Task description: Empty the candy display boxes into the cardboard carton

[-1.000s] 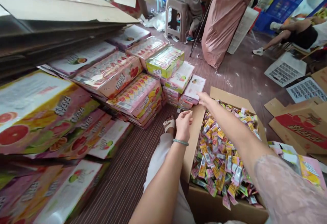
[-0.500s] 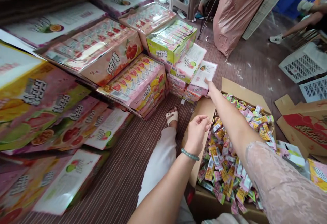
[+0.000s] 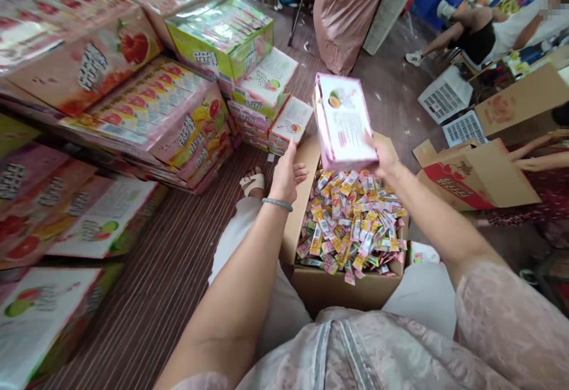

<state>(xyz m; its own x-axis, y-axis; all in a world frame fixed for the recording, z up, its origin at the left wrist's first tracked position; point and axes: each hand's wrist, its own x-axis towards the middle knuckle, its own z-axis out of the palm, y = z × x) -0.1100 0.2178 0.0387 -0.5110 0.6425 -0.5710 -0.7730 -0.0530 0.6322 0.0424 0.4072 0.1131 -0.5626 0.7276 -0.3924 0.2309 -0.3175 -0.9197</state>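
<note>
My right hand [image 3: 386,156] grips the lower right corner of a white and pink candy box [image 3: 347,118] with a passion fruit picture. It is held tilted above a large open carton [image 3: 349,286], which is heaped with small wrapped candy sticks [image 3: 351,218]. Over the carton's left flap my left hand [image 3: 288,175] is empty, its fingers apart and the thumb up. Just beyond that hand lies a small white-topped box [image 3: 291,118] with a red fruit picture, at the end of a low stack. A bracelet is on my left wrist.
Display boxes [image 3: 178,123] of candy are stacked along the left, with a green-edged box [image 3: 222,40] behind. A pink wrapped bundle [image 3: 347,16] stands at the back. To the right are white crates [image 3: 446,96], a red-printed carton [image 3: 466,173] with another person's arms at it, and a seated person [image 3: 484,34].
My right hand has lifted the passion fruit box off the stack and carried it over the carton. The left hand has opened from a loose curl. The view has swung right.
</note>
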